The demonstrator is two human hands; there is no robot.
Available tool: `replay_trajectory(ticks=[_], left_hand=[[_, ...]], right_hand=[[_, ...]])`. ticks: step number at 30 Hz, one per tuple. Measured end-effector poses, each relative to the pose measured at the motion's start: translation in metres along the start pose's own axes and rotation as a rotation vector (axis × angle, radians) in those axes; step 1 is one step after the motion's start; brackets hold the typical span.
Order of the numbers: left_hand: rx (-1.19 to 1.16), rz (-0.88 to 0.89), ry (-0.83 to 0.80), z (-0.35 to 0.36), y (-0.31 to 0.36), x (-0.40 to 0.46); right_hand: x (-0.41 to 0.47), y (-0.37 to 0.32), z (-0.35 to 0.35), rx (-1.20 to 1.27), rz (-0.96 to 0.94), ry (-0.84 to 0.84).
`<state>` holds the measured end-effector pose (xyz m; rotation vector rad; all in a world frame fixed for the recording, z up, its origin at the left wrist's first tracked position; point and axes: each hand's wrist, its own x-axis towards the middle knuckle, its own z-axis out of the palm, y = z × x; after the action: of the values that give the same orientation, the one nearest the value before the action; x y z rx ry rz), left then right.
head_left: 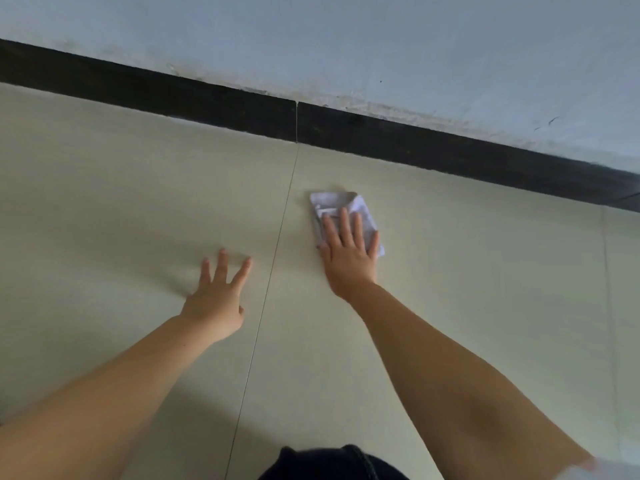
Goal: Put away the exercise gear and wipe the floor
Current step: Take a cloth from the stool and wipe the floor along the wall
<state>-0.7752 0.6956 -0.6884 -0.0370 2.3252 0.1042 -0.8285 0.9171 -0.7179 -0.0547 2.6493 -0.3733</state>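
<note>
A folded white cloth (337,202) lies flat on the pale tiled floor (138,202), a short way in front of the skirting. My right hand (349,254) presses down on the cloth with straight, spread fingers and covers its near half. My left hand (216,299) rests on the bare floor to the left, fingers spread and holding nothing. A thin tile joint (277,237) runs between the two hands. No exercise gear is in view.
A black skirting board (415,143) runs along the foot of a pale grey wall (381,46) just beyond the cloth. Dark clothing (329,462) shows at the bottom edge. A second tile joint (609,306) runs at the far right.
</note>
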Motion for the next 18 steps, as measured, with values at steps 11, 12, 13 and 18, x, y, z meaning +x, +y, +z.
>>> replay_trajectory(ticks=[11,12,13,18], left_hand=[[-0.005,-0.018,0.009,0.000,0.004,-0.001],[-0.028,-0.017,0.004,-0.002,0.004,0.000],[-0.060,-0.013,-0.001,-0.006,0.003,0.000],[-0.293,-0.029,0.081,-0.021,-0.016,-0.002]], right_hand=[[-0.079,0.111,0.001,0.204,0.716,0.189],[-0.074,0.078,0.014,0.121,0.534,0.174],[-0.073,0.041,0.028,0.034,0.353,0.170],[-0.106,-0.074,0.066,-0.256,-0.318,-0.132]])
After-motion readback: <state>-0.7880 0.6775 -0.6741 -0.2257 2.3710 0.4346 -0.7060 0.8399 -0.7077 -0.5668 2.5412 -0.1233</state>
